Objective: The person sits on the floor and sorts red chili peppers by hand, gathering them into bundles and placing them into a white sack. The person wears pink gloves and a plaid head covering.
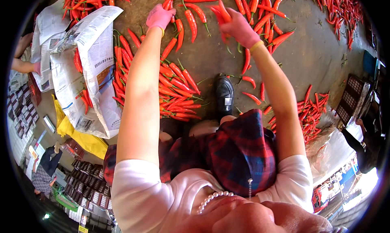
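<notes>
My left hand (157, 16), in a pink glove, is closed around red chili peppers (168, 3) above the floor. To its right, my right hand (240, 28), gloved the same way, grips red chili peppers (224, 12) that look blurred. Loose chili peppers (191, 21) with green stems lie between the two hands. Below my left hand is a larger heap of chili peppers (176, 91), partly hidden behind my forearm. More scattered chili peppers (265, 18) lie just beyond my right hand.
A newspaper-lined bag (100, 50) holding some peppers stands at left, beside yellow plastic (80, 135). Another person's gloved hand (37, 67) touches newspaper at the far left. Pepper piles (344, 13) lie at upper right. My black shoe (224, 94) rests on the floor; a dark crate (352, 96) stands right.
</notes>
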`<action>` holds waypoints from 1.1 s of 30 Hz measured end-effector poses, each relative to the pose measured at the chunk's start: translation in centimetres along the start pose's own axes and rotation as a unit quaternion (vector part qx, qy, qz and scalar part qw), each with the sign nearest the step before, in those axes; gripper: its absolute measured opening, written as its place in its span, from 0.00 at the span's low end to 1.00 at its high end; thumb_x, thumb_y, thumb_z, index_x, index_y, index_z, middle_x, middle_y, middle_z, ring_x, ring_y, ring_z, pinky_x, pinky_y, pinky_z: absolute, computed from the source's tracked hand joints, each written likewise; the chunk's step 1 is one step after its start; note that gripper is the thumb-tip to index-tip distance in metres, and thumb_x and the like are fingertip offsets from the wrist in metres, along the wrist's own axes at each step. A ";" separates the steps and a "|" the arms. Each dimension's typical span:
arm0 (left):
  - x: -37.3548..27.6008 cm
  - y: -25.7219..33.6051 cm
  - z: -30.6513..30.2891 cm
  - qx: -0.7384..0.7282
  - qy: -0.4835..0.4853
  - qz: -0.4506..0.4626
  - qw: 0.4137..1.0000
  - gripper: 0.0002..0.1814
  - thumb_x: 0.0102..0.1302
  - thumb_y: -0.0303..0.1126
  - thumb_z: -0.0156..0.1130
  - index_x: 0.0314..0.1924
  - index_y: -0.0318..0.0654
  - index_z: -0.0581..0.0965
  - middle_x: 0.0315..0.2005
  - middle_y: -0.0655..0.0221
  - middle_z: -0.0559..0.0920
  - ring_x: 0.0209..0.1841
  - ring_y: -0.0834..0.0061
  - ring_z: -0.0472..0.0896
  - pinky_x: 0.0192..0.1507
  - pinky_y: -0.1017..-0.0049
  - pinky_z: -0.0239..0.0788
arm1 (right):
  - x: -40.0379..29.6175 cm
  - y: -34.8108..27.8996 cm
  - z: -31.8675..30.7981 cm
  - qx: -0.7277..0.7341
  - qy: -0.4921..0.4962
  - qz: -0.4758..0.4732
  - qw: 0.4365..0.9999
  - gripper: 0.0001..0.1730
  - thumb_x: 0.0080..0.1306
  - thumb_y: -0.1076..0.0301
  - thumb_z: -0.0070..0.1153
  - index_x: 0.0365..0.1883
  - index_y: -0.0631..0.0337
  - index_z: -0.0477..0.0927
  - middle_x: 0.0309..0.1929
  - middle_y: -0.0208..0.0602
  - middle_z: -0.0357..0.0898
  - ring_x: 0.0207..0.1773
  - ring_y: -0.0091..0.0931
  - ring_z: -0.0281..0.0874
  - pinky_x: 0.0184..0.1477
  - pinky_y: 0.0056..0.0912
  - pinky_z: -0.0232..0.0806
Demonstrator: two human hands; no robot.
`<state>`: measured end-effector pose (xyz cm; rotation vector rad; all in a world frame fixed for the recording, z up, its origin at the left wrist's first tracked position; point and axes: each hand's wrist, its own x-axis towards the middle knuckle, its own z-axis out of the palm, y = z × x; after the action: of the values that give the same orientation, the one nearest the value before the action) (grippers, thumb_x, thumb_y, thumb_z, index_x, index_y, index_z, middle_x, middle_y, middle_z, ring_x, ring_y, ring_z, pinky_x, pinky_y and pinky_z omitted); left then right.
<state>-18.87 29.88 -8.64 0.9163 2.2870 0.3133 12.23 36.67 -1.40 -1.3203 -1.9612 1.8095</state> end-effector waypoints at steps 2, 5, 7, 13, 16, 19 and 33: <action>-0.5 -0.2 -0.3 0.003 -0.018 0.033 0.999 0.25 0.57 0.48 0.70 0.45 0.34 0.82 0.40 0.53 0.86 0.45 0.58 0.85 0.48 0.65 0.74 | 2.3 -2.7 1.8 -0.058 0.032 0.016 0.998 0.22 0.57 0.71 0.57 0.51 0.64 0.76 0.35 0.44 0.84 0.34 0.33 0.85 0.40 0.36 0.76; -1.8 -3.8 -0.7 -0.382 0.000 -0.085 0.920 0.19 0.62 0.42 0.68 0.42 0.32 0.81 0.31 0.62 0.85 0.36 0.70 0.86 0.39 0.73 0.75 | 6.7 -3.8 4.8 -0.294 0.089 0.048 0.950 0.26 0.60 0.66 0.60 0.57 0.59 0.73 0.46 0.44 0.83 0.45 0.37 0.85 0.46 0.40 0.76; -3.6 -5.1 -2.2 -0.584 0.025 -0.039 0.810 0.16 0.63 0.35 0.68 0.46 0.32 0.80 0.33 0.64 0.85 0.34 0.72 0.85 0.33 0.75 0.73 | 8.2 -2.8 7.4 -0.418 0.088 0.096 0.899 0.27 0.64 0.59 0.61 0.60 0.53 0.71 0.58 0.41 0.78 0.60 0.39 0.79 0.55 0.48 0.73; -2.4 6.2 -3.0 -0.284 -0.049 0.175 0.941 0.19 0.65 0.40 0.68 0.52 0.40 0.80 0.29 0.77 0.81 0.26 0.82 0.77 0.27 0.80 0.66 | 6.5 -1.5 9.2 -0.568 0.039 -0.025 0.822 0.22 0.68 0.61 0.56 0.60 0.52 0.73 0.53 0.36 0.80 0.54 0.36 0.80 0.48 0.48 0.71; 0.0 10.7 2.1 0.194 0.051 0.367 0.908 0.24 0.60 0.42 0.65 0.57 0.46 0.78 0.50 0.64 0.83 0.51 0.60 0.80 0.54 0.63 0.71 | 5.2 -2.0 10.4 -0.573 0.078 -0.050 0.814 0.20 0.68 0.59 0.55 0.57 0.52 0.75 0.51 0.36 0.79 0.51 0.36 0.80 0.47 0.45 0.71; -0.8 8.7 2.8 0.318 0.021 0.341 0.884 0.17 0.63 0.31 0.56 0.52 0.49 0.79 0.53 0.63 0.80 0.57 0.57 0.78 0.57 0.59 0.72 | 2.4 -0.5 9.1 -0.563 0.044 -0.046 0.824 0.20 0.66 0.64 0.57 0.56 0.52 0.72 0.50 0.37 0.79 0.53 0.36 0.80 0.47 0.44 0.73; -17.3 7.1 8.4 0.258 -0.165 0.610 0.731 0.24 0.47 0.31 0.72 0.48 0.48 0.78 0.43 0.70 0.81 0.50 0.65 0.80 0.53 0.64 0.72 | -9.8 6.7 1.5 -0.442 0.057 0.120 0.887 0.22 0.60 0.63 0.64 0.52 0.53 0.73 0.52 0.41 0.80 0.57 0.38 0.80 0.54 0.43 0.74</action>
<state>-0.22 23.03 -3.71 2.4646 1.1131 0.0041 20.36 28.11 -3.37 -1.8962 -2.7759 0.8127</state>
